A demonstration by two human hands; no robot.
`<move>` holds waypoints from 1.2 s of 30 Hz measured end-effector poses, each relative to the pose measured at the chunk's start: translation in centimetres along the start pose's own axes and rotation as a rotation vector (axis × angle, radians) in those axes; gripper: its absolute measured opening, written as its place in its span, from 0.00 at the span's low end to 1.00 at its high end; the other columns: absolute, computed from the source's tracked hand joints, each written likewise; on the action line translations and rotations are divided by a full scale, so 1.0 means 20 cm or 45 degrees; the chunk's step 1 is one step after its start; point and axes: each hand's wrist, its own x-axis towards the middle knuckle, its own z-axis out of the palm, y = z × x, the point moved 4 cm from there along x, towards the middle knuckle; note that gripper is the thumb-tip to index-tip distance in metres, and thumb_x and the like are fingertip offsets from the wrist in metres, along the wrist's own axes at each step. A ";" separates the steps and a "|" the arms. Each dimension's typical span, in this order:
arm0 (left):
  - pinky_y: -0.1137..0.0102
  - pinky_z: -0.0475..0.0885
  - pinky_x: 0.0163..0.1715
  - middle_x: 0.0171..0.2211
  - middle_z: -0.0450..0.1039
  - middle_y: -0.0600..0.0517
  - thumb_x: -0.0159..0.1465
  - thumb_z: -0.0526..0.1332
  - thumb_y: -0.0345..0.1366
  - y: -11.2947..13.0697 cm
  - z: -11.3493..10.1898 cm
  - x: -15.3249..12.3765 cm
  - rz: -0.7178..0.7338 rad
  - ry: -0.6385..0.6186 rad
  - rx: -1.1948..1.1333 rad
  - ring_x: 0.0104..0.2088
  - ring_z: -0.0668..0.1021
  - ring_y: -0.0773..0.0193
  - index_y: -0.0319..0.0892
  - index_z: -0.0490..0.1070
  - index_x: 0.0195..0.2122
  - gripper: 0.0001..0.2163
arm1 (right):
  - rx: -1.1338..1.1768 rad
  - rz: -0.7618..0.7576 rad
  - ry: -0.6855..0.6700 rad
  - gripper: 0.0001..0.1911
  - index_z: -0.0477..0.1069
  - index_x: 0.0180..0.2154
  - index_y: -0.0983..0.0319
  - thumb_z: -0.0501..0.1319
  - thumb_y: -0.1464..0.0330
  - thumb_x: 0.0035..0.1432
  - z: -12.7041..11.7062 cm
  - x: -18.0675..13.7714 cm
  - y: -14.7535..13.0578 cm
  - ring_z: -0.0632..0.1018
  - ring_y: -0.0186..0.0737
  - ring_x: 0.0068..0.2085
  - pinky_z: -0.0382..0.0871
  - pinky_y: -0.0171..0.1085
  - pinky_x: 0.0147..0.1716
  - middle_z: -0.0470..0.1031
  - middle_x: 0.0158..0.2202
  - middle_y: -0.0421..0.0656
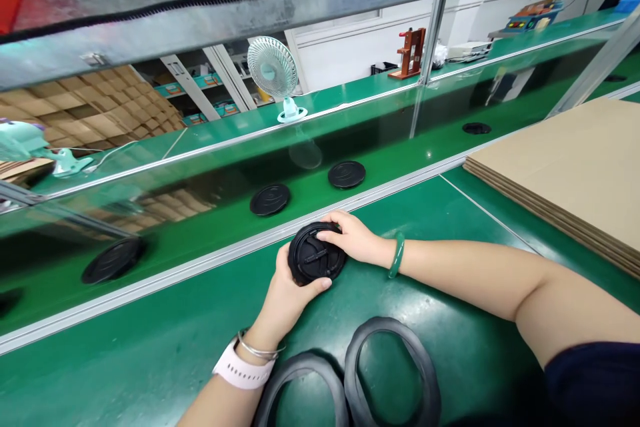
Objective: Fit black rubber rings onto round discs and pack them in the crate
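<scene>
A round black plastic disc point(314, 256) with ribs on its face is held between both hands, just above the green bench near the conveyor's edge. My left hand point(287, 297) grips its lower left side, thumb along the bottom rim. My right hand point(353, 237) lies over its upper right edge, fingers curled onto the face. Two black rubber rings point(390, 347) lie flat on the bench, close to me, below the hands.
Several more black discs point(270, 199) ride the green conveyor belt point(400, 147) beyond a metal rail. A stack of flat cardboard sheets point(565, 173) lies at the right. A small white fan point(274, 70) stands on the far side.
</scene>
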 end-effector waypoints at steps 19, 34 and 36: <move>0.60 0.66 0.57 0.53 0.73 0.50 0.62 0.63 0.46 0.02 -0.02 0.01 0.011 -0.005 0.142 0.56 0.73 0.53 0.47 0.66 0.54 0.20 | 0.104 0.208 -0.041 0.15 0.68 0.31 0.63 0.72 0.65 0.49 0.02 0.00 0.01 0.73 0.38 0.34 0.67 0.37 0.35 0.73 0.31 0.38; 0.61 0.66 0.56 0.50 0.75 0.50 0.62 0.64 0.44 0.03 -0.01 0.01 0.002 0.003 0.045 0.54 0.74 0.54 0.47 0.68 0.51 0.18 | 0.356 0.139 -0.320 0.26 0.73 0.46 0.63 0.75 0.73 0.43 0.03 -0.03 -0.03 0.77 0.46 0.47 0.71 0.45 0.50 0.78 0.45 0.44; 0.61 0.67 0.56 0.50 0.75 0.50 0.62 0.64 0.44 0.04 -0.01 0.01 0.018 0.019 0.052 0.54 0.74 0.54 0.47 0.68 0.51 0.18 | 0.232 0.147 -0.218 0.26 0.73 0.45 0.64 0.75 0.74 0.42 0.02 -0.04 -0.03 0.78 0.46 0.46 0.71 0.46 0.49 0.78 0.44 0.45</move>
